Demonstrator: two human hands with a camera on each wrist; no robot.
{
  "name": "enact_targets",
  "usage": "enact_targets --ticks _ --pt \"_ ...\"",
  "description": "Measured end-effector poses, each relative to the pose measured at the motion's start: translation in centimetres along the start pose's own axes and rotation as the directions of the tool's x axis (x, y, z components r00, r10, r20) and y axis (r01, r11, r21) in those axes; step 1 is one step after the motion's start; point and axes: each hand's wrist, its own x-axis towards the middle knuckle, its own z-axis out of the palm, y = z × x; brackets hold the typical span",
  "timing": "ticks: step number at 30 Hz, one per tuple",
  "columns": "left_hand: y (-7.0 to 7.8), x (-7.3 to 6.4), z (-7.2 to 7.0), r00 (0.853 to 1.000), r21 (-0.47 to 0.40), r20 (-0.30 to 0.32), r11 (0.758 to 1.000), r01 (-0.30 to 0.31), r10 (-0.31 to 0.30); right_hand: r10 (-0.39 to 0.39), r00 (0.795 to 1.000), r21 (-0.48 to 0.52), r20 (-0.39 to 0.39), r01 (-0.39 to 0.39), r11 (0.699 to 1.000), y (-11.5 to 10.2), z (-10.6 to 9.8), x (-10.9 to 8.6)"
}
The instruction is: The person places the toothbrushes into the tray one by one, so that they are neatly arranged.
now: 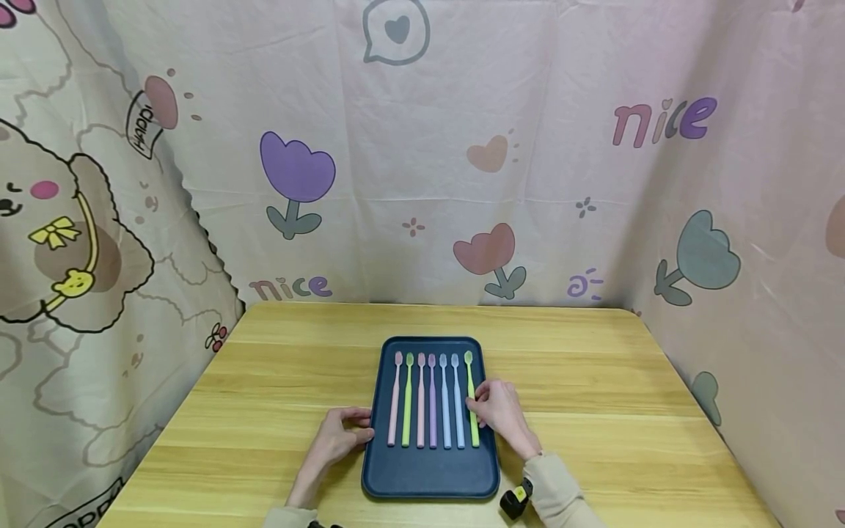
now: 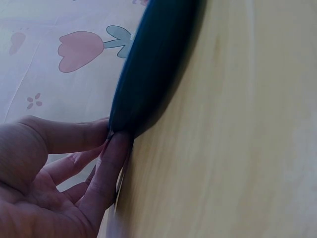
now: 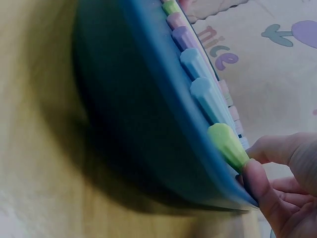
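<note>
A dark blue tray [image 1: 429,473] lies on the table with several toothbrushes in a row, heads toward the far end. From the left they run pink, green, pink, purple [image 1: 432,403], two blue ones, and a green toothbrush [image 1: 469,374] at the right. My left hand [image 1: 337,438] holds the tray's left rim between thumb and fingers; the left wrist view shows them at its edge. With thumb and forefinger my right hand [image 1: 503,414] pinches the rightmost green toothbrush near its handle's middle. In the right wrist view, the green handle end [image 3: 228,144] sits just inside the rim.
The wooden table [image 1: 290,352] extends around the tray on all sides. Printed cloth [image 1: 409,147] hangs behind the table and along both sides. A black device [image 1: 516,499] is worn at the right wrist, beside the tray's near right corner.
</note>
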Motion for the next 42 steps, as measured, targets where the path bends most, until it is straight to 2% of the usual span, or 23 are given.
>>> enact_targets --ticks 10,19,25,42 --pt "-0.2 0.2 0.1 1.000 0.005 -0.007 1.000 0.012 -0.012 -0.019 1.000 -0.008 0.022 0.019 1.000 -0.1 0.1 0.0" --pt "-0.1 0.0 0.1 1.000 0.005 -0.006 1.000 0.012 -0.012 -0.017 0.998 0.085 0.060 0.012 0.996 0.8 -0.2 0.0" --pt "0.0 0.0 0.1 1.000 0.004 -0.011 1.000 0.020 -0.020 -0.009 0.996 0.111 0.086 -0.001 0.994 1.0 -0.4 0.1" --pt "0.0 0.0 0.2 1.000 0.004 -0.016 1.000 0.025 -0.025 0.023 0.994 0.101 0.108 -0.034 0.994 0.6 -0.6 0.1"
